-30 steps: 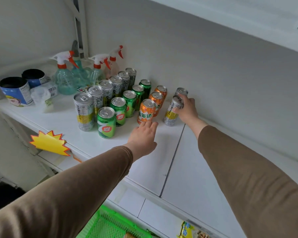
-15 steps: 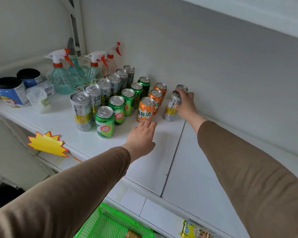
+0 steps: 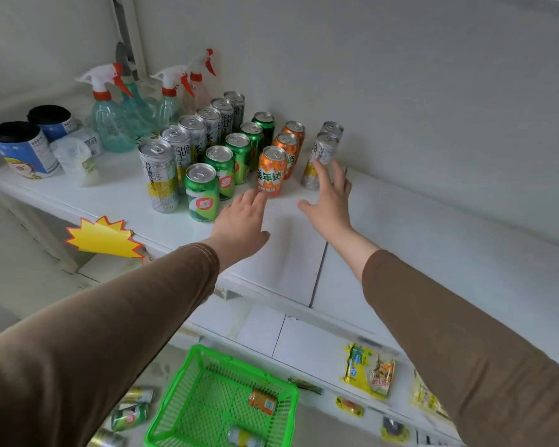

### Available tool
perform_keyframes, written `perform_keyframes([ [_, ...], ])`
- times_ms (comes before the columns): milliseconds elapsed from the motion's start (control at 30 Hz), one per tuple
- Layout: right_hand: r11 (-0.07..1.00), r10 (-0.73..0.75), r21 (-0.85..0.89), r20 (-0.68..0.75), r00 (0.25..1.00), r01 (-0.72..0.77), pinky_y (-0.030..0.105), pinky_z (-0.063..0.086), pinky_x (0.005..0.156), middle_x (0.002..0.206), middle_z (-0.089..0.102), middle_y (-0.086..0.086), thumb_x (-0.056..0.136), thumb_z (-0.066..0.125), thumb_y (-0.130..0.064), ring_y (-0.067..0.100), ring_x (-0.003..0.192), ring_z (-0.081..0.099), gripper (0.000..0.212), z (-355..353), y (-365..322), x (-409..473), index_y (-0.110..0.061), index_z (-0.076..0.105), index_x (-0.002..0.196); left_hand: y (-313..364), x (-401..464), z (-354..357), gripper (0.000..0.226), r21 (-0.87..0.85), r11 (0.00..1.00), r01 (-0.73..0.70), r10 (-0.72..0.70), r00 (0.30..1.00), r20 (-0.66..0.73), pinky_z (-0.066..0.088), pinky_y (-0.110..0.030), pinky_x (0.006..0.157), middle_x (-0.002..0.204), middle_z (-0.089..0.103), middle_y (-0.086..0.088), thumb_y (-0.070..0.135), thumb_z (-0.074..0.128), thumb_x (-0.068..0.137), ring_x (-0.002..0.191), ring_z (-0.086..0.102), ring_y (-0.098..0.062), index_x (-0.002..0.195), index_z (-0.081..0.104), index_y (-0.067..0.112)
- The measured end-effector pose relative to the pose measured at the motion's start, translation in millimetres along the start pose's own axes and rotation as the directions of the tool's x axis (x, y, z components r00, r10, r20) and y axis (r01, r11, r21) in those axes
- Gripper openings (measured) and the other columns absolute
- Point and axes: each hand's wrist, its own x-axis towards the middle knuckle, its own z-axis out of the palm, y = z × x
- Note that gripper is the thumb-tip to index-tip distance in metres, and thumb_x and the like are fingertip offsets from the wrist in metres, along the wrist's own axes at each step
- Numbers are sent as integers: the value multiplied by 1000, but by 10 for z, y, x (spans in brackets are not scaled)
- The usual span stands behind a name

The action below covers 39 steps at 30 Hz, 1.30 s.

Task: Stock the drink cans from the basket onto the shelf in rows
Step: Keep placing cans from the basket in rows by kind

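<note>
Released since the earlier frame, the silver-and-yellow can (image 3: 318,162) stands upright on the shelf (image 3: 433,240); the right hand (image 3: 331,196) is spread open, empty, fingertips touching it. Beside it, the left hand (image 3: 241,221) lies open, flat, empty before the orange can (image 3: 270,171). Spray bottles (image 3: 110,117) crowd the left. Below, the green basket (image 3: 181,411) holds two cans.

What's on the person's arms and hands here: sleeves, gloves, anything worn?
Both arms wear long brown sleeves with plain stitched cuffs ending at the wrists. The left hand and right hand are bare: no gloves, rings, watch or markings visible.
</note>
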Motion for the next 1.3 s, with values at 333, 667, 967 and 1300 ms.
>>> perform_keyframes([
  [333,995,-102,1,-23,994,102,41,27,117,161,25,7,84,71,-21,30,143,27,72,541,-603,-2185,-21,42,149,-466,-1711,273,83,-67,995,-73,64,990,-126,40,-47,105,150,32,-14,31,70,80,132,36,-36,149,28,13],
  [667,1000,-11,-21,194,981,16,42,32,116,155,35,8,84,73,-17,30,138,34,65,1860,-15,-3807,-17,47,144,-993,-3230,1775,87,-54,998,28,-18,986,166,40,-44,105,147,37,-10,28,73,73,131,39,-32,148,30,14],
  [967,969,242,-142,417,876,-200,43,30,114,149,42,12,84,75,-13,35,135,38,63,3468,1578,-4773,-11,49,141,-1170,-3754,3903,88,-2,995,97,-86,895,438,26,-40,114,158,21,-6,34,65,83,143,22,-27,154,16,19],
  [1300,917,389,-354,688,612,-184,40,29,110,143,47,16,90,72,-24,36,133,38,66,5320,3165,-5507,-6,40,146,-1438,-3928,6088,82,47,992,113,-118,785,608,29,-43,112,156,22,-8,34,63,85,142,23,-29,152,18,20],
])
